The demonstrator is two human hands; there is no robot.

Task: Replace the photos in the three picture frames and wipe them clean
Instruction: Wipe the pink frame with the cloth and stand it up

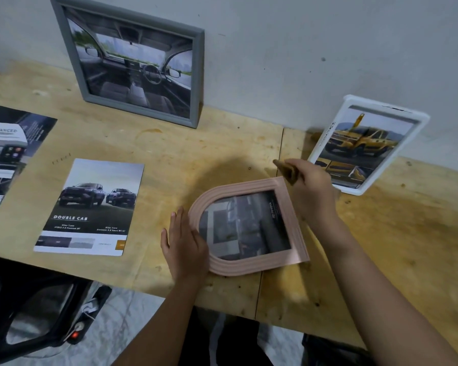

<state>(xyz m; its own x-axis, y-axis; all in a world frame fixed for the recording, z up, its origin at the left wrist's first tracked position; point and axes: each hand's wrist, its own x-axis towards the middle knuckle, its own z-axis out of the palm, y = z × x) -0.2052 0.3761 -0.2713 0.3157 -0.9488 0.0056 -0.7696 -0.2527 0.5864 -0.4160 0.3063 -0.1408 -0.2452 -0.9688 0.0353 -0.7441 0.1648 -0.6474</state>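
Now your left hand (184, 249) lies flat, fingers straight, on the arched end of the pink frame (251, 229), which lies face up on the plywood table (196, 154). Your right hand (311, 191) touches the frame's straight end and pinches a small brown piece (286, 169); what it is, you cannot tell. The grey frame (135, 64) and the white frame (365, 146) lean against the wall. A "DOUBLE CAB" brochure page (90, 207) lies to the left.

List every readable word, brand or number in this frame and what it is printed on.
"DOUBLE CAB": loose truck brochure page.
"ADVANCED": brochure page at the left edge.
"TOYOTA": photo in the pink arched frame.
Small print on these pages, and vertical lettering on the photo in the white frame: too blurred.
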